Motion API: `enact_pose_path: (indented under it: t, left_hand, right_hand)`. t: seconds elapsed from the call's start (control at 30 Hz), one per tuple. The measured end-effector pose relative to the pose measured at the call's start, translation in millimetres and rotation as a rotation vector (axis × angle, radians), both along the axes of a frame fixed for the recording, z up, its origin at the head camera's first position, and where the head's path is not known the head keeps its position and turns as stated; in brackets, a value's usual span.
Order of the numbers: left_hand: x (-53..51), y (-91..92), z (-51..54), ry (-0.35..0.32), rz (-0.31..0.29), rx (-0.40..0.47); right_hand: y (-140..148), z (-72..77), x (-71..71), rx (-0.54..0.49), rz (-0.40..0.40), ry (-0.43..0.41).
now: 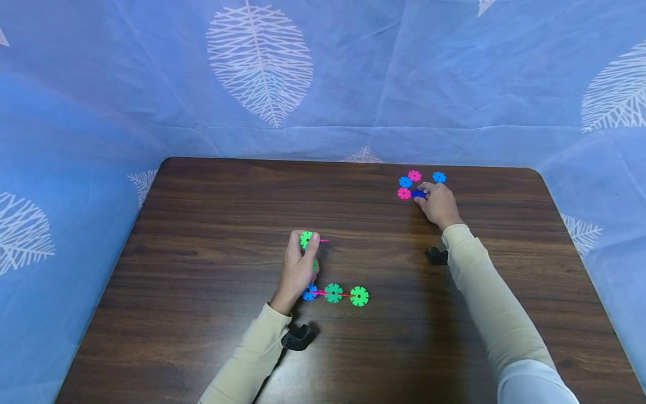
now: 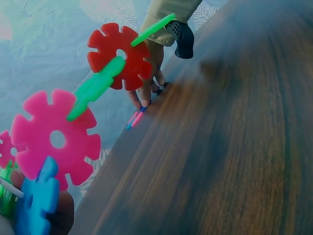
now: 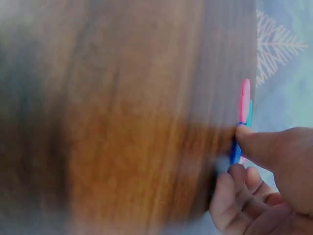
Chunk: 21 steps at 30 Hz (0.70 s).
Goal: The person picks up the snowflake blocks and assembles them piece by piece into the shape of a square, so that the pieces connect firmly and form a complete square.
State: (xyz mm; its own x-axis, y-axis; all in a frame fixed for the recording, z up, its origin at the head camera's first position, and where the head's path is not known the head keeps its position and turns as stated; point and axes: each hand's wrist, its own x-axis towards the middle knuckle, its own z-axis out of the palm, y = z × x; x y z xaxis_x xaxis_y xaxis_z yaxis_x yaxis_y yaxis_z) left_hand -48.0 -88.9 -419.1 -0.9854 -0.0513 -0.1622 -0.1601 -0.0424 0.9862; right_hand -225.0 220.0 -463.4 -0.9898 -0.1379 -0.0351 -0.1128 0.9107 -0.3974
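Observation:
My left hand (image 1: 296, 275) grips a chain of interlocked notched plastic discs over the middle of the table. Part of the chain juts out to the right, ending in a light green disc (image 1: 359, 296). The left wrist view shows a red disc (image 2: 120, 56), a pink disc (image 2: 55, 147) and a blue disc (image 2: 36, 203) slotted together with green ones; fingers hide some of the chain. Near the far edge, my right hand (image 1: 441, 205) pinches a dark blue disc (image 1: 418, 193) between thumb and fingers. In the right wrist view that disc (image 3: 235, 152) appears edge-on at the thumb.
Around the right hand lie loose discs: a pink one (image 1: 414, 175), a blue one (image 1: 405, 182), another pink one (image 1: 404, 193) and a second blue one (image 1: 439, 177). The brown wooden table (image 1: 227, 196) meets a blue leaf-patterned cloth (image 1: 353, 73) behind.

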Motion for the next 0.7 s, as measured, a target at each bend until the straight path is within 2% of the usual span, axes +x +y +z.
enact_pose_path:
  t: [0.2,0.37,0.5,0.7]
  left_hand:
    - [1.3,0.9,5.6,0.013,-0.013,-0.016]
    - [1.0,1.8,5.7,0.010,-0.012,-0.006]
    - [0.2,2.8,3.6,0.018,-0.017,0.004]
    - [-0.5,3.8,2.8,0.026,-0.027,0.016]
  right_hand:
    - [4.8,3.4,4.5,-0.116,-0.038,-0.029]
    - [6.4,3.7,14.3,-0.223,-0.079,-0.014]
    - [7.1,5.0,24.7,-0.321,-0.081,0.009]
    - [-0.3,16.0,47.6,-0.364,-0.063,0.045]
